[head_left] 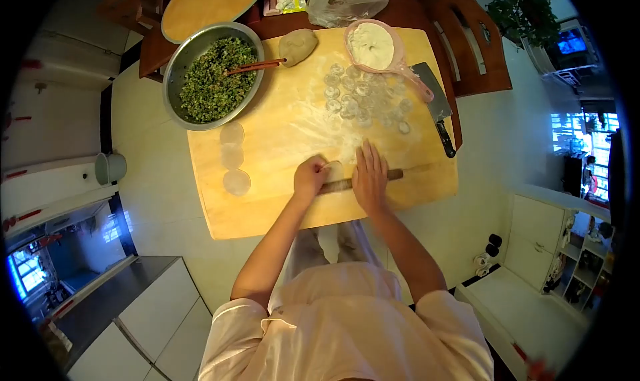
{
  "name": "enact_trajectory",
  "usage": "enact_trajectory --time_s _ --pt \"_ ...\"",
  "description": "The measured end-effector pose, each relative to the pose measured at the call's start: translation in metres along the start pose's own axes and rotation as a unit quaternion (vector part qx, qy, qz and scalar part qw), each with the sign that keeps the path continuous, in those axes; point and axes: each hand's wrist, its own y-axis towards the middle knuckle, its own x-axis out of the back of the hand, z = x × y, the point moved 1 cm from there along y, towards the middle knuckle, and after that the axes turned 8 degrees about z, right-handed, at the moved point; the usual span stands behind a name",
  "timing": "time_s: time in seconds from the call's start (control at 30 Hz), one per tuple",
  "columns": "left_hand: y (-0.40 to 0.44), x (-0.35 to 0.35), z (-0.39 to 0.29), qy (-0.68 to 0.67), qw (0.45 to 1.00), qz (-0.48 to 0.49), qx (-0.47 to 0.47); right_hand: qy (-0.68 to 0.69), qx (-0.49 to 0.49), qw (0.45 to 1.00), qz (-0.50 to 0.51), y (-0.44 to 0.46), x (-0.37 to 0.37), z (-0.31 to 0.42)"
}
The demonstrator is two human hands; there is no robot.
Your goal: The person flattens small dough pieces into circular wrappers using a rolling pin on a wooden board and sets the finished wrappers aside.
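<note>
So the left hand's (311, 177) fingers are pinched on a thin, round, pale dough wrapper (333, 172), and the right hand's (370, 176) are out flat, pressing a dark brown wooden rolling pin (395, 175) on the floury yellow wooden board (267, 211).

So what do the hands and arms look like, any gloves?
No gloves! The left hand and right hand are both bare. The loose, short sleeves are pale pinkish cream, matching the shirt. No watch shows. It's too small and blurry to tell about rings.
</note>
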Motion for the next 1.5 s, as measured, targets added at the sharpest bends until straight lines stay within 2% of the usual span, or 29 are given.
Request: enact_trajectory --time_s 0.07,0.17,0.27,0.3,0.37,0.4,0.43,0.53,0.63,0.7,0.77,0.8,0.83,0.87,0.9,0.97,1.07,1.1,1.2,1.23,1.33,1.37,1.47,1.5 --pt "-0.003 -0.003 -0.044 0.196 0.979 -0.043 -0.042 0.018 -0.007 1.000 -0.019 0.041 0.000 0.000" --pt "0.011 -0.007 -0.052 0.338 0.941 0.012 0.013 0.036 -0.019 0.999 -0.010 0.046 0.008 0.004" --pt "0.000 0.003 -0.046 0.196 0.980 -0.045 0.009 0.033 0.015 0.999 0.013 -0.017 -0.002 -0.001" --pt "-0.001 0.001 -0.024 0.075 0.993 -0.081 0.036 0.028 0.015 0.999 0.032 -0.031 0.003 -0.001" --pt "-0.001 -0.005 0.014 -0.084 0.989 -0.067 0.099 0.022 0.018 0.997 0.068 -0.045 0.012 0.002" --pt "-0.001 -0.007 0.030 -0.162 0.977 -0.058 0.125 0.017 0.022 0.998 0.049 -0.037 0.009 0.002" --pt "-0.006 -0.008 0.023 -0.127 0.988 -0.070 0.047 0.012 0.027 0.999 0.030 -0.022 0.005 -0.001" --pt "-0.017 -0.012 -0.028 0.130 0.989 -0.070 -0.028 0.015 0.017 0.999 0.022 0.016 0.002 0.001" --pt "-0.011 -0.016 -0.021 0.154 0.985 -0.064 -0.045 0.054 0.049 0.997 0.027 0.015 0.005 0.000" --pt "-0.018 -0.007 -0.016 0.075 0.995 -0.061 -0.016 0.073 0.091 0.992 0.052 -0.020 0.005 -0.007" --pt "-0.025 0.016 0.002 -0.142 0.978 -0.152 0.017 0.088 0.112 0.986 0.083 -0.049 0.007 -0.014" --pt "-0.028 0.029 0.016 -0.247 0.949 -0.193 0.030 0.090 0.120 0.985 0.090 -0.061 0.006 -0.018" --pt "-0.027 0.051 0.043 -0.387 0.899 -0.206 -0.009 0.091 0.126 0.983 0.096 -0.066 0.005 -0.020" --pt "-0.037 0.087 0.045 -0.451 0.866 -0.212 -0.045 0.101 0.130 0.982 0.095 -0.065 0.007 -0.020" --pt "-0.042 0.115 0.021 -0.469 0.839 -0.272 -0.051 0.111 0.135 0.980 0.093 -0.063 0.010 -0.020" --pt "-0.036 0.157 0.047 -0.521 0.781 -0.340 -0.046 0.121 0.141 0.979 0.086 -0.056 0.014 -0.018" --pt "-0.026 0.174 0.078 -0.627 0.723 -0.291 0.016 0.107 0.137 0.981 0.086 -0.052 0.013 -0.018" --pt "-0.026 0.164 0.074 -0.618 0.727 -0.294 0.048 0.091 0.132 0.983 0.094 -0.054 0.004 -0.023" --pt "-0.023 0.111 0.043 -0.560 0.817 -0.131 0.038 0.054 0.135 0.984 0.102 -0.060 -0.017 -0.038" --pt "-0.019 0.092 0.020 -0.499 0.855 -0.118 0.075 0.041 0.137 0.984 0.105 -0.062 -0.016 -0.041" --pt "0.023 0.038 0.006 -0.334 0.939 -0.063 -0.049 0.085 0.126 0.983 0.099 -0.058 0.007 -0.039" --pt "0.038 0.027 -0.001 -0.176 0.979 -0.078 -0.062 0.100 0.119 0.984 0.093 -0.056 0.010 -0.042" --pt "0.057 0.017 -0.076 0.120 0.977 -0.066 -0.162 0.123 0.095 0.985 0.081 -0.052 0.019 -0.061" --pt "0.067 0.010 -0.091 0.142 0.965 -0.076 -0.205 0.126 0.085 0.985 0.078 -0.052 0.022 -0.068"
